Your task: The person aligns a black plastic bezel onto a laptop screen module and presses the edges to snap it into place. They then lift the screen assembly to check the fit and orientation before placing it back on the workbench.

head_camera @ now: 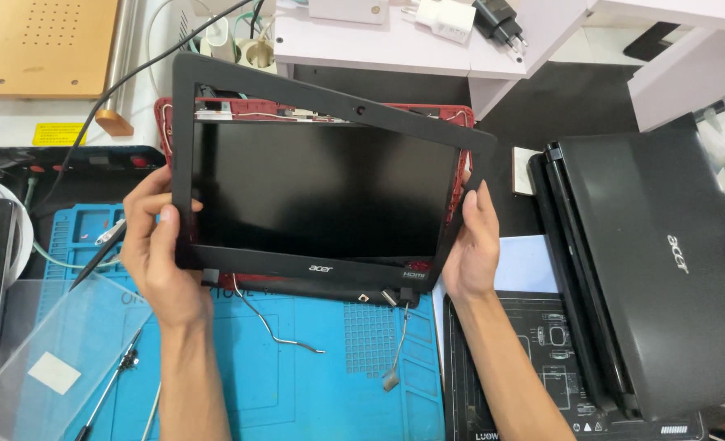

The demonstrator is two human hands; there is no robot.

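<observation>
Both forearms reach up from the bottom of the head view, and each hand clamps one side of a laptop screen assembly: the left hand [156,253] wraps the lower left corner of the black bezel [184,163], thumb on the front, while the right hand [470,245] lies flat against the right edge, fingers pressed together behind it. The dark display panel [321,189] is held tilted above the blue repair mat [297,367], with the red back cover [163,114] peeking out behind and loose cables [276,331] dangling underneath. I'd say even pressure on both edges matters, keeping fingers off the glass and the wires free. A closed black laptop [656,261] lies on the surface to the right.
</observation>
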